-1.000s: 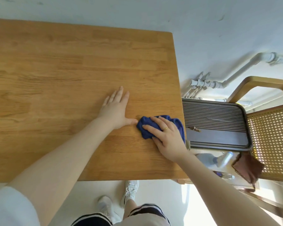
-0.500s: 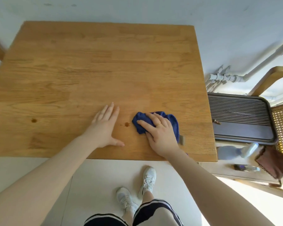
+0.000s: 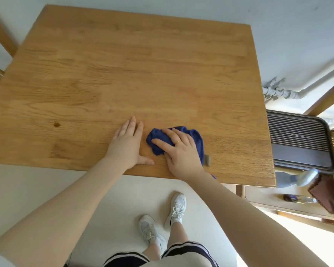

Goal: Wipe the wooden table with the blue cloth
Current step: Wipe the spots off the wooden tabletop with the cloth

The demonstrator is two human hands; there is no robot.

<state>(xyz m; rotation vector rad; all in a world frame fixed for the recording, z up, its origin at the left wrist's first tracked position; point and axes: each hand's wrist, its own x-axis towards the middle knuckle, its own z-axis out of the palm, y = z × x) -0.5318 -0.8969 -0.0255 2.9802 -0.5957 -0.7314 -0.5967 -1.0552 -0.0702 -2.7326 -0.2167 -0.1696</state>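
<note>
A pale wall backs the wooden bench (image 3: pixel 123 74). Near the bench's front edge, the right hand (image 3: pixel 179 153) presses the blue cloth (image 3: pixel 198 140) with straight fingers. The small brown spot seen half a second ago beside the cloth no longer shows. The left hand (image 3: pixel 128 145) lies flat, fingers straight, just beside the cloth, closer than before.

The wooden table (image 3: pixel 123 74) lies bare across its far and left parts, open for a hand to sweep. Near the front edge the left hand (image 3: pixel 128 146) lies flat just beside the blue cloth (image 3: pixel 198 138), blocking travel leftward. A small grey tag (image 3: pixel 207 160) sits right of the cloth. Past the right edge stands a dark ribbed tray (image 3: pixel 297 139).
</note>
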